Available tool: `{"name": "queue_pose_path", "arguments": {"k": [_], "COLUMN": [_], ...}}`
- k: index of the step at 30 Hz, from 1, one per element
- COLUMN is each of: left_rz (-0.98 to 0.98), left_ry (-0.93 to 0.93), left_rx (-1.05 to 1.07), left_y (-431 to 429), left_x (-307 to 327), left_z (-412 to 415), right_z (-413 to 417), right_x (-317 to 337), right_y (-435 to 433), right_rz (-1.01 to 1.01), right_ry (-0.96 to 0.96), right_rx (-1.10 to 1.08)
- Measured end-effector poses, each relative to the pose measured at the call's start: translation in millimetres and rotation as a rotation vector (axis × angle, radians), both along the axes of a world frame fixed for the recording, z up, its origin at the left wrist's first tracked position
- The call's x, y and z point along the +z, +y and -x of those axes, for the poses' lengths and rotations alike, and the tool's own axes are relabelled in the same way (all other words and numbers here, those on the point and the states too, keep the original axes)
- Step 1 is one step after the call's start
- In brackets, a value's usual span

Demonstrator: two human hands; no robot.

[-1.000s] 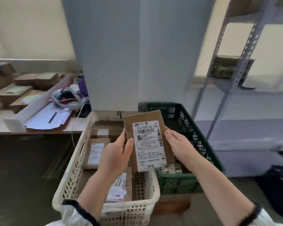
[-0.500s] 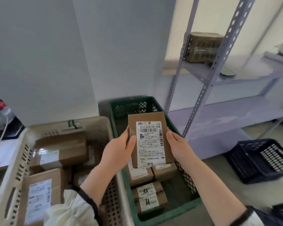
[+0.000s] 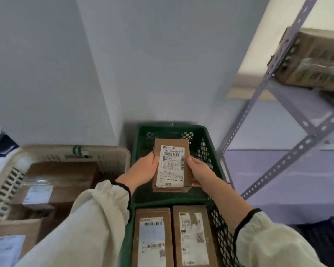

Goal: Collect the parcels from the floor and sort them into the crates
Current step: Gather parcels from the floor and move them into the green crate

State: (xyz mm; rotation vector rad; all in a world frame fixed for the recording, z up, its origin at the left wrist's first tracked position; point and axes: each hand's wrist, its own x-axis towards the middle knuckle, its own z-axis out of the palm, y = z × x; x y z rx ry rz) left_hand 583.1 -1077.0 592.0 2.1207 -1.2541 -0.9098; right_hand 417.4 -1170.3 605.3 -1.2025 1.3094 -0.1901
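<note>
A small brown cardboard parcel (image 3: 172, 164) with a white shipping label is held label-up between both hands. My left hand (image 3: 143, 169) grips its left edge and my right hand (image 3: 200, 171) its right edge. The parcel hangs low inside the far half of the green mesh crate (image 3: 206, 135). Two labelled brown parcels (image 3: 152, 236) (image 3: 193, 234) lie side by side in the near half of that crate. The beige crate (image 3: 114, 153) at the left holds several larger brown parcels (image 3: 60, 180).
A grey wall corner rises right behind both crates. A grey slotted-angle shelf rack (image 3: 289, 151) stands at the right with a wrapped box (image 3: 314, 58) on an upper shelf. A dark crate (image 3: 320, 241) sits on the floor at the lower right.
The view has swung right and down from the beige crate to over the green one. Both hands have carried the parcel forward and lowered it into the green crate's far half.
</note>
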Motion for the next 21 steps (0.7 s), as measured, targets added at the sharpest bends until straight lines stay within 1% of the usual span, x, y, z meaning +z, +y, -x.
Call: {"name": "queue_pose_path", "arguments": {"k": [3,8,11,14,16,20,21], "left_rz": [-0.088,-0.246,-0.301,-0.332,-0.342,-0.359,-0.349], "left_ry": [0.121,0.144,0.121,0.015,-0.039,-0.015,-0.032], "left_rx": [0.080,0.085,0.035,0.027,0.036,0.056,0.062], "left_y": [-23.5,-38.9,-34.7,-32.1,-31.8,-30.1,-29.7], "left_x": [-34.9,-88.1,-115.5,-131.6,-134.2,-127.1,-122.7], "left_z": [-4.6,-4.6,1.0,6.0,8.1,10.8,10.7], "right_z": [-11.2,-13.8,-7.8,-2.7,0.2,3.8,3.3], "right_x": [-41.6,-100.7,-129.9,-147.7,-151.8,-149.4,-147.0], "right_y": [-28.6,-46.9,-45.9,-45.0,-45.5,-46.4,-46.5], "right_rz": [-0.079,-0.159,-0.190,-0.168,-0.160,-0.157,-0.163], "right_ry": [0.011,0.078,0.094,0.064,0.048,0.039,0.042], "right_rx": [0.023,0.113,0.157,0.163,0.177,0.183,0.186]}}
